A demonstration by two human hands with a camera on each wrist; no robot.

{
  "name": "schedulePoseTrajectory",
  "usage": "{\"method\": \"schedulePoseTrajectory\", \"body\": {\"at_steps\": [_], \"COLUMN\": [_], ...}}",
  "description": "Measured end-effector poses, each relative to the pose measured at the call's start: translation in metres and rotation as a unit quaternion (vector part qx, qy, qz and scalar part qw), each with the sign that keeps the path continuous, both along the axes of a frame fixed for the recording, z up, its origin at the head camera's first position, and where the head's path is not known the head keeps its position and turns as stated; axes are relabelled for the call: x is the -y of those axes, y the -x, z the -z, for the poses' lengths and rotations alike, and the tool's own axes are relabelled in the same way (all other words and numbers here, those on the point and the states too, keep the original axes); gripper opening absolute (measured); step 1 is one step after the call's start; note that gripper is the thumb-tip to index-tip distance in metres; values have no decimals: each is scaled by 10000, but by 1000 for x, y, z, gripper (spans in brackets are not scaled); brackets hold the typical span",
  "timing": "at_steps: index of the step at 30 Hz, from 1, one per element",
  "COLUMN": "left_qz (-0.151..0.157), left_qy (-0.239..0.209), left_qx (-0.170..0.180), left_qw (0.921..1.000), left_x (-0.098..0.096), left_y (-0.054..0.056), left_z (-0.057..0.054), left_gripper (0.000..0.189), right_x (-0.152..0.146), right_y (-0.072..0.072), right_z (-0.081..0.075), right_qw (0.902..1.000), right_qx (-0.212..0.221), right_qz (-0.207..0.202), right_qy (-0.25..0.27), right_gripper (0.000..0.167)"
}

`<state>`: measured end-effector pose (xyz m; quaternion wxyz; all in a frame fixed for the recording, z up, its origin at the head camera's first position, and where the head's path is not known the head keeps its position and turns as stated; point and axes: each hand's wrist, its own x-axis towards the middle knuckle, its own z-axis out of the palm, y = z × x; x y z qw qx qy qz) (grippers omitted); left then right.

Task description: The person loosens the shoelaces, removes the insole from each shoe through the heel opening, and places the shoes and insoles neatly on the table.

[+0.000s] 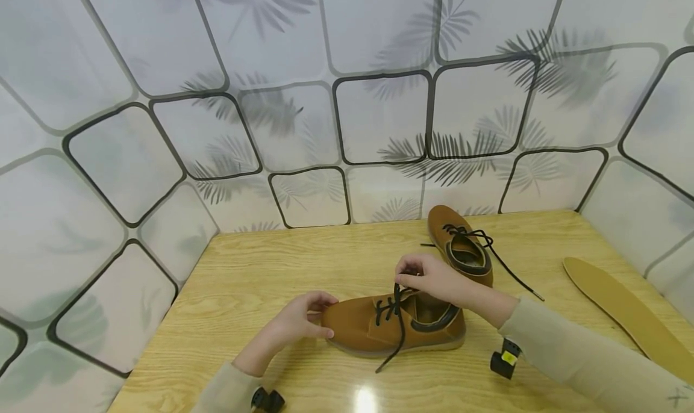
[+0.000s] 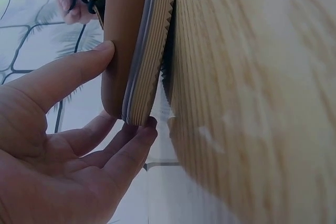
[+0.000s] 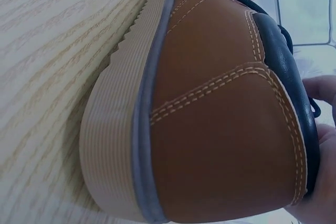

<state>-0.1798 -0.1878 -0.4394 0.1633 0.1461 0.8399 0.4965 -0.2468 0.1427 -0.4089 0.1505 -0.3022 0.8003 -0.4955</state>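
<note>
A brown lace-up shoe (image 1: 352,326) lies sole down on the wooden table, its toe to the left and heel to the right. My left hand (image 1: 295,319) holds the toe; in the left wrist view the thumb presses the upper and fingertips touch the sole's edge (image 2: 144,77). Above the laced eyelets, my right hand (image 1: 434,277) pinches the black shoelace (image 1: 402,329), one end of which hangs over the shoe's near side. The right wrist view is filled by the shoe's stitched heel (image 3: 220,150), with only part of the right hand at the edge.
Behind the right hand stands a second brown shoe (image 1: 447,220), its black lace (image 1: 515,274) trailing right across the table (image 1: 260,262). A tan insole (image 1: 623,298) lies at the right edge. Patterned fabric walls (image 1: 293,124) enclose the back and sides.
</note>
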Motion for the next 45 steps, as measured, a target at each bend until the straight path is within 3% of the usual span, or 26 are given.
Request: {"method": "schedulePoseTrajectory", "body": {"at_steps": [9,22,29,41,45], "left_qz": [-6,-16,-20,-22,-39], "left_qy": [-23,78,32,31,1], "left_qx": [25,-43,-1,8,35], "left_qw": [10000,10000,10000,10000,10000], "left_x": [0,-2,-1,-1,-1], "left_y": [-1,0,0,1,0], "left_z": [-1,-3,-3,-2,-2], "left_gripper": [55,53,53,53,53], "right_x": [-2,-2,-3,-7,-8], "right_y": [-1,0,2,3,2], "right_z": [-3,-7,-11,-10,-11], "right_qw": [9989,9965,9951,9964,9965], "right_qx": [179,-546,-558,-492,-616], "right_qz": [219,-602,-783,-632,-355], "right_qy": [374,-196,-242,-286,-442], "right_gripper": [12,9,9,10,9]}}
